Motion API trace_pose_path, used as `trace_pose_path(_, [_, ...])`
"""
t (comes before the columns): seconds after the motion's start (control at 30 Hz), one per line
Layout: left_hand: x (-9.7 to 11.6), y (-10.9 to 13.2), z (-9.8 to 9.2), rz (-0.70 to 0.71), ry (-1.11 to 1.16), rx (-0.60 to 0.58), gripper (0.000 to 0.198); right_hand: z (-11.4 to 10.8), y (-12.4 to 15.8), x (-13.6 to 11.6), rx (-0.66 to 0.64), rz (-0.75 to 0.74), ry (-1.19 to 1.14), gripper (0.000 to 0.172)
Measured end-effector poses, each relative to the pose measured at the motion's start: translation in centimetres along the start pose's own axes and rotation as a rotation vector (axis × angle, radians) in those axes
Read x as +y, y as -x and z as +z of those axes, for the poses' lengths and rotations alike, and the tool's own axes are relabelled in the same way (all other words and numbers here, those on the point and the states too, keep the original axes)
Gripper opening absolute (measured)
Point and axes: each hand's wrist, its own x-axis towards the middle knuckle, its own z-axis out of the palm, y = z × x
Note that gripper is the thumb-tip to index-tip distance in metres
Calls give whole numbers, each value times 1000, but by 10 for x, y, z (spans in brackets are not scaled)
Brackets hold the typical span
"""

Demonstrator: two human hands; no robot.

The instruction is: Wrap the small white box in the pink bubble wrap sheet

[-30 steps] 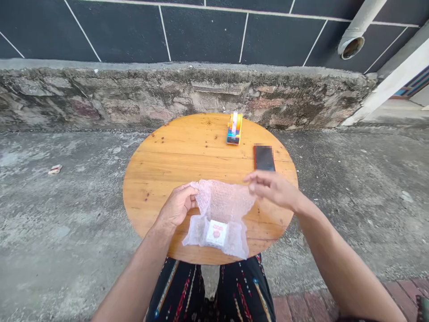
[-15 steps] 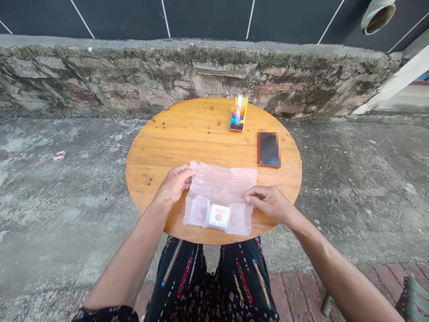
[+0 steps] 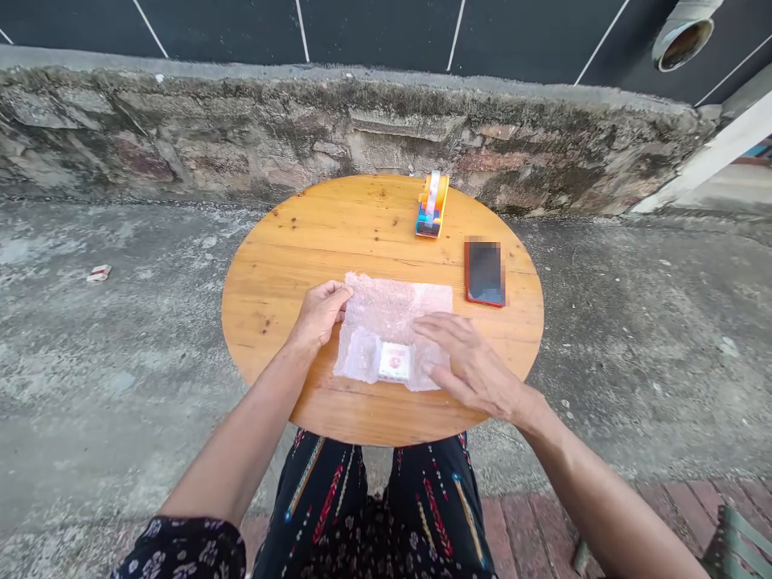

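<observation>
A sheet of pinkish bubble wrap (image 3: 392,305) lies on the round wooden table (image 3: 314,233). On its near part rests a small white box (image 3: 394,361) with a red mark, and flaps of the wrap are folded in at its left and right. My left hand (image 3: 322,312) pinches the upper left edge of the sheet between thumb and fingers. Over the right flap, my right hand (image 3: 467,362) is spread, its fingers stretched out across the wrap and holding nothing.
A yellow and blue tape dispenser (image 3: 431,205) stands at the table's far side. A phone (image 3: 484,273) in a red case lies to the right. Behind the table runs a low stone wall (image 3: 253,145). A small carton (image 3: 100,273) is on the ground at left.
My right hand has let go of the wrap's right edge and opened over the right flap. The wrap and box have shifted away from me, my left hand still gripping its edge.
</observation>
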Motion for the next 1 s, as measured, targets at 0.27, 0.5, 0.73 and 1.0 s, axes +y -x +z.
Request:
trace_pose_path(0.27, [4,-3,-4,-21,-46,-36,28,12,-12,1,-25,9,124,18])
trace_pose_path(0.5, [10,0,-8,-16,-89,-52,24,9,21,-47,-246,-143,-34,12])
trace_pose_path(0.73, [20,-15,2,15,-123,-130,50,-6,25,-44,-345,-21,-224,15])
trace_pose_path(1.0, [40,-33,27,179,-511,-173,68,-13,-12,11,101,255,-345,14])
